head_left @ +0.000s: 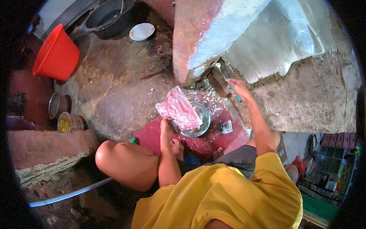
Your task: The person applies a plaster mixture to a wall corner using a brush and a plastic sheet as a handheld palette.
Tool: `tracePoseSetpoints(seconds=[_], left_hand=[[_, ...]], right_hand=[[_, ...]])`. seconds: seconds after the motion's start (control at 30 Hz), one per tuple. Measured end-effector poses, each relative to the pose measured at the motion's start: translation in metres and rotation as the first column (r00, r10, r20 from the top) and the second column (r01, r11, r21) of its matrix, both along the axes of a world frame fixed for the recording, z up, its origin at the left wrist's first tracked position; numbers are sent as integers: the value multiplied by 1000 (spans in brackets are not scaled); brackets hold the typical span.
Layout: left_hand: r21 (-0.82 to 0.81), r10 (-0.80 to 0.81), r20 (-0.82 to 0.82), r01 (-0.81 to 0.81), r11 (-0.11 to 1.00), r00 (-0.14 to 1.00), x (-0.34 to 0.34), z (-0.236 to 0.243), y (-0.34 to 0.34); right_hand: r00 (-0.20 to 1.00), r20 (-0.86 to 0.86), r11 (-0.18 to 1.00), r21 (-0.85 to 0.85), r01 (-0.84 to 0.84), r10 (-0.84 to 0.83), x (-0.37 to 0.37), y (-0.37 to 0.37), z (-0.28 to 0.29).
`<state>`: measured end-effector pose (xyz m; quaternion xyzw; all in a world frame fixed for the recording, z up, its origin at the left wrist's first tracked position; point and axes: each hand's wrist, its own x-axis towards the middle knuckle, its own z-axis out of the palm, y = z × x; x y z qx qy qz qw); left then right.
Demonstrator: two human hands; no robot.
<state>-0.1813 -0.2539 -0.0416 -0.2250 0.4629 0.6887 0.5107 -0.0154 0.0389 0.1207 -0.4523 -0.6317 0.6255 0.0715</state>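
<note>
View from the head, looking down on a squatting person in a yellow shirt (228, 194), bare knee (114, 160) forward on the left. The left hand (167, 125) has its fingers closed on the lower edge of a clear plastic bag (179, 108) of pink material, holding it tilted over a metal bowl (199, 121); the bag covers the bowl's left part. The bowl stands on a red mat (213, 139), beside a small dark packet (225, 127). The right hand (237, 88) reaches further out, fingers wrapped on a teal-handled tool (235, 93) whose tip meets the broken base of a red and white wall (213, 42); white chips lie scattered below. Farther left on the floor are a metal sieve (57, 105) and a tin can (70, 122). Farthest are a red bucket (57, 53), a dark basin (108, 15) and a white plate (142, 31).
</note>
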Motion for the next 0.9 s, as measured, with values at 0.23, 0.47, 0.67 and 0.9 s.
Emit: tracePoseSetpoints(seconds=[0.23, 0.47, 0.67, 0.9], left_hand=[[51, -108, 18, 107, 993, 994, 0, -12, 2], [-37, -88, -39, 87, 996, 995, 4, -3, 8], [-60, -85, -83, 80, 995, 993, 11, 11, 13], [-63, -151, -71, 147, 987, 986, 14, 15, 14]], right_hand=[[993, 112, 998, 45, 34, -39, -8, 35, -15], [995, 83, 998, -16, 55, -53, -23, 34, 6], [977, 8, 955, -206, 212, -215, -16, 43, -2], [951, -36, 930, -221, 293, -308, -20, 38, -9]])
